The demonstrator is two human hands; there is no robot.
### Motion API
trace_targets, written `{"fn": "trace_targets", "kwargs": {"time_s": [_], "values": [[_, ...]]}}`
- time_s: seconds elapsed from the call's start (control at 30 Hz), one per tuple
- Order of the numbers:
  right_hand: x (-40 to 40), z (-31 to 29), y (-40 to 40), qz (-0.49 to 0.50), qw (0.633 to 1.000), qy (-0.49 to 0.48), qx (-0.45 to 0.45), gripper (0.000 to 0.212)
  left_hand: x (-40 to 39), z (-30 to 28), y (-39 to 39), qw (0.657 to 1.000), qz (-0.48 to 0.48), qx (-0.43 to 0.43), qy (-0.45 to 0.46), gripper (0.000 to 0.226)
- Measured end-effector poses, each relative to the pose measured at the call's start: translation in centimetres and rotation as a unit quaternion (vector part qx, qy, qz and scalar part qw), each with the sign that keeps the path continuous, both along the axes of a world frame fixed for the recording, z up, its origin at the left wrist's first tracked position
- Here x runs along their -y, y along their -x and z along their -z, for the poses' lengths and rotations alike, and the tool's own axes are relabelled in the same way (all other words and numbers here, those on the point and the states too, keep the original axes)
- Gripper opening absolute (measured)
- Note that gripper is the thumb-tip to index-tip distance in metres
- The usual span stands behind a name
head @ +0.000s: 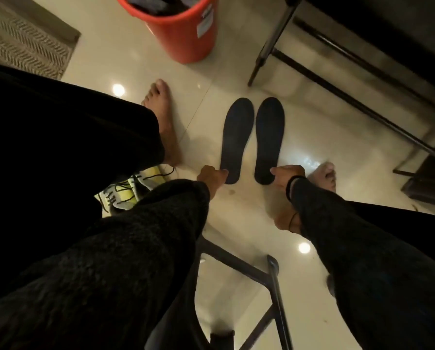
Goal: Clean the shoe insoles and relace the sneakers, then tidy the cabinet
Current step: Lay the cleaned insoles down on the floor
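Your left hand (211, 176) pinches the heel of the left insole (237, 140); your right hand (288, 176) grasps the heel of the right insole (269, 140). Both lie flat, side by side on the tiled floor (236, 223), below the orange bucket (186, 34).

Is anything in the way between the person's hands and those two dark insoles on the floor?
Nothing visible. The left hand already touches the heel end of the left dark flat insole, and the right hand touches the heel end of the right dark flat insole, both lying side by side on the glossy tiled floor.
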State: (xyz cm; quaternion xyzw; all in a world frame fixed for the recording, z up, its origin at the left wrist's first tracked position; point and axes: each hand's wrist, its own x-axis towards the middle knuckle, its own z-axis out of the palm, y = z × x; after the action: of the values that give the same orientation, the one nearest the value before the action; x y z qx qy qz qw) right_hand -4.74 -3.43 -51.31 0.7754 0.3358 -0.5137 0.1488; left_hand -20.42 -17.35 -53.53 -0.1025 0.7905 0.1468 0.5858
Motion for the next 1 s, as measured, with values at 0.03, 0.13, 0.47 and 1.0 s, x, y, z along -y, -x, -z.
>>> {"fn": "trace_targets", "kwargs": {"time_s": [0.03, 0.13, 0.47, 1.0], "values": [[0.4, 0.5, -0.2, -0.013, 1.000, 0.002, 0.002, 0.041, 0.2, 0.3, -0.4, 1.000, -0.001, 0.006, 0.000, 0.072], [1.5, 1.8, -0.4, -0.008, 1.000, 0.010, 0.005, 0.038, 0.4, 1.0, -1.6, 1.000, -0.008, 0.000, -0.004, 0.069], [2.1, 3.6, 0.3, 0.127, 0.991, 0.041, -0.009, 0.034, -0.4, 3.3, -1.5, 0.998, -0.056, 0.019, -0.003, 0.060], [2.4, 4.7, 1.7, 0.166, 0.981, 0.085, -0.056, 0.036, -1.0, 5.4, -0.9, 1.000, -0.013, 0.018, -0.005, 0.068]]}}
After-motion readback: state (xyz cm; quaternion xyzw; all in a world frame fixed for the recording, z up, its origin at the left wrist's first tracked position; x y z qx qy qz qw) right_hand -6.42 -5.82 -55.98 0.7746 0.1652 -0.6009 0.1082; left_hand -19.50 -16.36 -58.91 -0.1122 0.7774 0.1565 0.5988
